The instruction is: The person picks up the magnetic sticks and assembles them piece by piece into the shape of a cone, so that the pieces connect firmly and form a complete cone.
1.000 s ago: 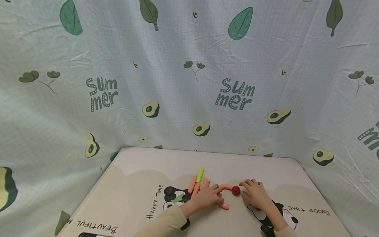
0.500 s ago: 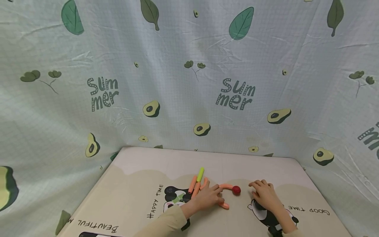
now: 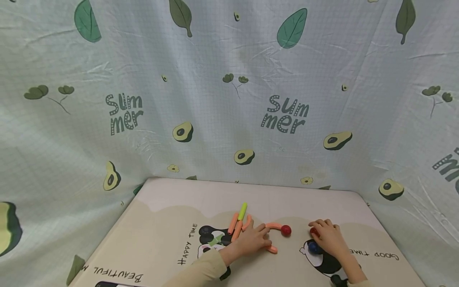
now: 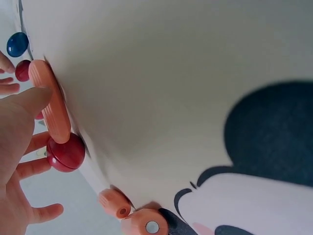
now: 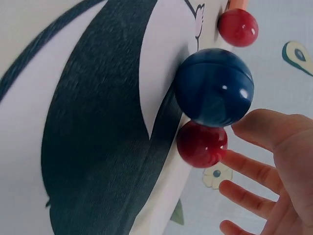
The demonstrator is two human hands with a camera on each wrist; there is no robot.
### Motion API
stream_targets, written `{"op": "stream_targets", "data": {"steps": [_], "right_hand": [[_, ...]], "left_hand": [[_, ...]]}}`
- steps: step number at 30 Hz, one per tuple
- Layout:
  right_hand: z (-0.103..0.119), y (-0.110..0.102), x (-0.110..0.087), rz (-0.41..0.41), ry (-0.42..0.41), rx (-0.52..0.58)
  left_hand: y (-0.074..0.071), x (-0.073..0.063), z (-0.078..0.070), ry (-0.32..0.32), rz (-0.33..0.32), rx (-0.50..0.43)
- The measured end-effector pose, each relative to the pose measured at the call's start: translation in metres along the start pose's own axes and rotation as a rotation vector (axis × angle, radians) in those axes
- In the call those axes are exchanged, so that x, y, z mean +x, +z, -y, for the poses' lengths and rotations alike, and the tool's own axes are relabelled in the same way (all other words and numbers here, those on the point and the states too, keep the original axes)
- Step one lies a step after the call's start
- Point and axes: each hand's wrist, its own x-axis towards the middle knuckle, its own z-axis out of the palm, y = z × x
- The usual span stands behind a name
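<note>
From where I stand, the leftmost things on the printed mat (image 3: pixel 154 235) are an outer orange stick (image 3: pixel 232 223), a green stick (image 3: pixel 242 211), a middle orange stick (image 3: pixel 237 230) and a small curved orange piece (image 3: pixel 247 222), bunched close together as if kept handy. From the left wrist, a pale disc shows in the end of one orange piece, perhaps a magnet, which would explain why parts sit end to end.

Next comes the left hand (image 3: pixel 254 238), palm down. Its thumb lies on a grooved stick (image 4: pixel 57 115) while two fingers reach the near red ball (image 4: pixel 68 152) at that stick's end; it's a narrow hold, probably to steady the pair. How firm it is I can't tell.

Just past those fingers, a curved stick (image 3: pixel 273 226) ends at a middle red ball (image 3: pixel 285 230), the two touching, the stick's other end hidden by the hand.

Furthest right, the right hand (image 3: pixel 328 238) has its fingers fairly wide. The far red ball (image 3: pixel 314 232) sits between thumb and forefinger, and the blue ball (image 3: pixel 314 248) lies just beside the thumb. The spread seems meant to straddle the red one; whether the fingertips grip it, I can't tell.
</note>
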Motion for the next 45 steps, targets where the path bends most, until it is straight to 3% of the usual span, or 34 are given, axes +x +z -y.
{"op": "stream_targets", "data": {"steps": [8,27,38,45], "right_hand": [[-0.0031,-0.0041,-0.0036,0.047,0.007,-0.019],[-0.006,-0.0007,-0.0065,0.124,-0.015,-0.011],[-0.0067,0.0015,-0.0058,0.123,-0.005,-0.004],[-0.0073,0.0034,-0.0053,0.109,-0.006,0.006]], "left_hand": [[-0.0003,0.0011,-0.0002,-0.002,-0.002,-0.042],[-0.0003,0.0002,-0.0008,-0.012,0.002,-0.044],[0.0,-0.0001,-0.0019,-0.016,0.012,-0.015],[0.0008,-0.0006,-0.0026,-0.015,-0.014,-0.013]]}}
